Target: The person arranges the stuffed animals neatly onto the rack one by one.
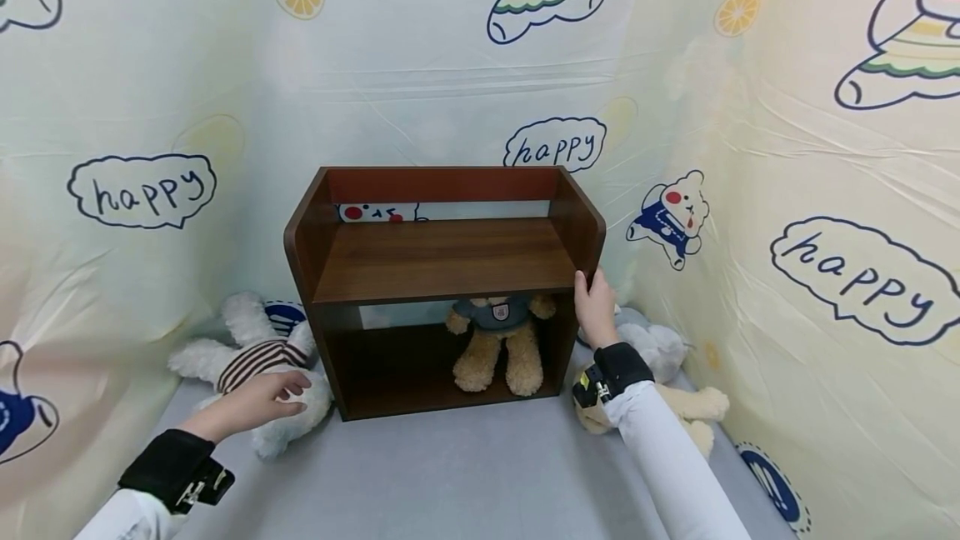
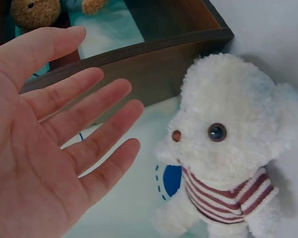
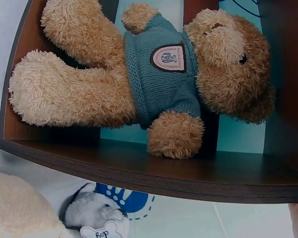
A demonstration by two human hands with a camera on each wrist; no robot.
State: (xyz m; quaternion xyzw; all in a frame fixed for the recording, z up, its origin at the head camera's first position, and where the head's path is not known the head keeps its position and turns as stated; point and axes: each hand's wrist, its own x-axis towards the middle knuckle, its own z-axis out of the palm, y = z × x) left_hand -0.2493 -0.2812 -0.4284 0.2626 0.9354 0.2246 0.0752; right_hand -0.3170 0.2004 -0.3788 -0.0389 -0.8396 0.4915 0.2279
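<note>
A dark brown wooden shelf (image 1: 442,257) stands on the grey surface, with an open upper tier and a lower compartment. My right hand (image 1: 597,311) grips the front edge of its right side panel, thumb on the inner side. Inside the lower compartment, towards the right, sits a tan teddy bear (image 3: 99,84) in a teal knitted sweater (image 3: 161,67); the shelf board hides its head in the head view. My left hand (image 1: 255,402) hangs with spread fingers over a white plush toy (image 2: 228,119) in a striped shirt, left of the shelf. The left hand holds nothing.
Right of the shelf lie a grey plush dog (image 3: 97,210) with a bone-shaped tag and a cream plush toy (image 1: 693,407), partly behind my right forearm. Printed curtains (image 1: 420,48) close in the back and both sides around the grey surface (image 1: 465,473).
</note>
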